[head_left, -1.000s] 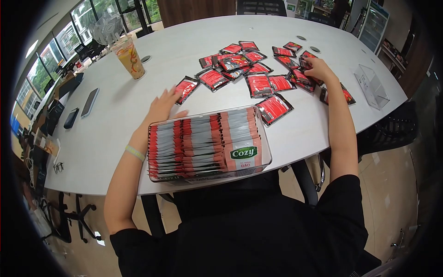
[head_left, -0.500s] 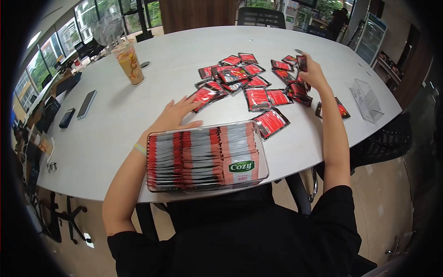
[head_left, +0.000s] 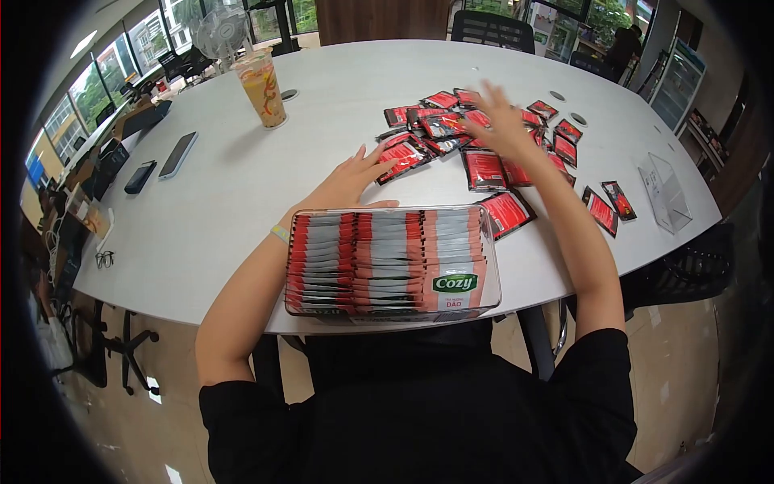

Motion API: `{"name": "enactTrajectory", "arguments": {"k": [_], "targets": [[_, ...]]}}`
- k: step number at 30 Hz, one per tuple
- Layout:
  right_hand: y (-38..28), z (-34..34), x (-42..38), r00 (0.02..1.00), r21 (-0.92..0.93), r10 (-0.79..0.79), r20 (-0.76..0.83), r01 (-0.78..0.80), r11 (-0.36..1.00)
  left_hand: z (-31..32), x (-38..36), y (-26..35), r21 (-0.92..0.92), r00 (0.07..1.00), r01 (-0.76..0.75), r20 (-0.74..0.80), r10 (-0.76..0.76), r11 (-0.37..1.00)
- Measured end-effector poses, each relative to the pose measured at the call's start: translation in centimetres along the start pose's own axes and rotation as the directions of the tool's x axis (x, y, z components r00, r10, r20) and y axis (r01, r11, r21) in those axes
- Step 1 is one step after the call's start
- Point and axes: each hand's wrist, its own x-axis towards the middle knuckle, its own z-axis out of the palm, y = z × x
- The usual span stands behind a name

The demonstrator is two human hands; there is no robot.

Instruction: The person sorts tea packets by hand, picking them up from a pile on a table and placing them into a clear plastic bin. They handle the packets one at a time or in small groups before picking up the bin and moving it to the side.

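Red and black sachets (head_left: 485,170) lie in a loose pile across the middle of the table. My right hand (head_left: 501,123) is over the pile, slightly blurred, with its fingers spread and no sachet visible in it. At the pile's left edge, my left hand (head_left: 352,179) rests with fingers apart, its fingertips at a red sachet (head_left: 405,156). Close to my body stands a clear box (head_left: 393,262) packed with rows of red, grey and pink sachets, a "Cozy" label showing at its right. Two sachets (head_left: 601,211) lie apart on the right.
A cup with an orange drink (head_left: 262,90) stands at the back left of the white table (head_left: 218,234). A phone (head_left: 178,155) and a small dark object (head_left: 140,177) lie left. An empty clear holder (head_left: 666,194) sits at the right edge.
My right hand has moved left from the right-hand sachets to above the main pile and let go of a dark sachet. Several right-hand sachets lie differently. The camera view has shifted.
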Motion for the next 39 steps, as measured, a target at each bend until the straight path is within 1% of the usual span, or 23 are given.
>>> {"name": "enactTrajectory", "arguments": {"k": [1,3,4,7,8,10,11,13,14,16,17,19,21,23,24,26,28,30,31,32,34,36,39], "targets": [[-1.1,0.6,0.4,1.0,0.001,-0.003,0.0,0.003,1.0,0.0,0.0,0.0,0.0,1.0,0.016,-0.014,-0.016,1.0],[-2.7,1.6,0.7,0.954,-0.01,-0.065,0.292,0.07,0.997,0.1,-0.3,-0.1,0.025,0.999,0.034,-0.021,-0.034,0.999],[-2.7,1.5,0.6,0.954,-0.005,-0.062,0.294,0.067,0.998,0.1,-0.5,-0.1,0.051,0.999,0.049,-0.027,-0.047,0.998],[-0.3,0.4,0.3,0.904,-0.318,0.23,0.36,-0.113,0.941,-0.2,-0.8,0.1,0.059,0.998,0.063,-0.013,-0.062,0.996],[1.2,0.0,-0.3,0.898,-0.332,0.273,0.346,-0.155,0.93,-0.3,-0.8,-0.2,0.055,0.998,0.06,-0.015,-0.06,0.997],[4.4,-1.2,-1.6,0.884,-0.287,0.384,0.265,-0.308,0.907,-0.8,-1.4,-1.3,-0.148,0.995,0.055,-0.075,-0.067,0.987],[5.9,-2.3,-2.4,0.868,-0.22,0.453,0.204,-0.41,0.885,-1.3,-1.9,-1.7,-0.15,0.995,0.05,-0.075,-0.062,0.987],[9.4,-4.9,-4.2,0.785,-0.153,0.606,0.128,-0.588,0.794,-3.6,-3.3,-1.8,-0.45,0.973,0.154,-0.087,-0.215,0.88],[11.2,-6.1,-5.8,0.737,-0.16,0.667,0.108,-0.65,0.743,-4.9,-4.1,-1.4,-0.448,0.973,0.152,-0.088,-0.213,0.881],[12.9,-8.2,-9.6,0.638,-0.169,0.761,0.121,-0.742,0.649,-7.2,-6.6,0.3,-0.826,0.973,0.025,-0.109,-0.203,0.563],[13.4,-9.2,-11.6,0.587,-0.173,0.795,0.154,-0.776,0.607,-8.1,-8.1,1.5,-0.856,0.982,-0.004,-0.1,-0.159,0.517],[22.7,-6.0,-16.6,0.734,-0.041,0.628,0.257,-0.641,0.766,-7.9,-10.9,3.1,-0.904,0.995,-0.052,-0.083,-0.056,0.424],[19.8,-7.3,-19.2,0.743,0.044,0.615,0.265,-0.646,0.762,-6.8,-12.9,4.1,-0.925,0.997,-0.07,-0.07,0.012,0.374],[17.8,-7.8,-20.2,0.782,0.211,0.584,0.22,-0.622,0.754,-5.6,-14.2,4.8,-0.707,0.988,-0.092,-0.152,-0.024,0.701],[17.4,-7.5,-20.2,0.773,0.206,0.593,0.224,-0.632,0.747,-5.2,-14.3,5.1,-0.712,0.99,-0.091,-0.143,-0.017,0.696],[16.2,-7.1,-19.3,0.873,0.382,0.459,0.166,-0.486,0.786,-4.9,-14.1,5.6,-0.594,0.983,0.0,-0.148,-0.109,0.805],[13.8,-7.4,-17.9,0.891,0.396,0.439,0.115,-0.447,0.802,-4.9,-13.5,5.7,-0.554,0.989,0.0,-0.125,-0.084,0.833],[11.3,-7.7,-16.7,0.934,0.295,0.358,-0.002,-0.342,0.892,-5.1,-13.3,5.8,-0.507,0.992,0.011,-0.099,-0.071,0.862],[9.7,-7.8,-16.2,0.955,0.328,0.274,-0.11,-0.226,0.917,-5.1,-13.4,6.0,-0.504,0.992,0.02,-0.095,-0.078,0.864],[7.3,-8.3,-15.6,0.957,0.333,0.269,-0.109,-0.219,0.917,-5.1,-13.4,6.1,-0.504,0.992,0.03,-0.088,-0.086,0.863],[1.9,-9.8,-14.5,0.973,0.503,0.175,-0.148,-0.078,0.861,-5.0,-13.5,6.4,-0.486,0.99,0.035,-0.101,-0.095,0.873],[-2.8,-10.5,-13.8,0.97,0.589,0.007,-0.242,0.141,0.795,-4.8,-13.7,6.9,-0.47,0.988,0.043,-0.108,-0.106,0.882],[-9.4,-13.5,-13.6,0.929,0.654,-0.305,-0.209,0.365,0.662,-4.4,-13.9,7.8,-0.437,0.986,-0.012,-0.157,-0.063,0.899]]}}
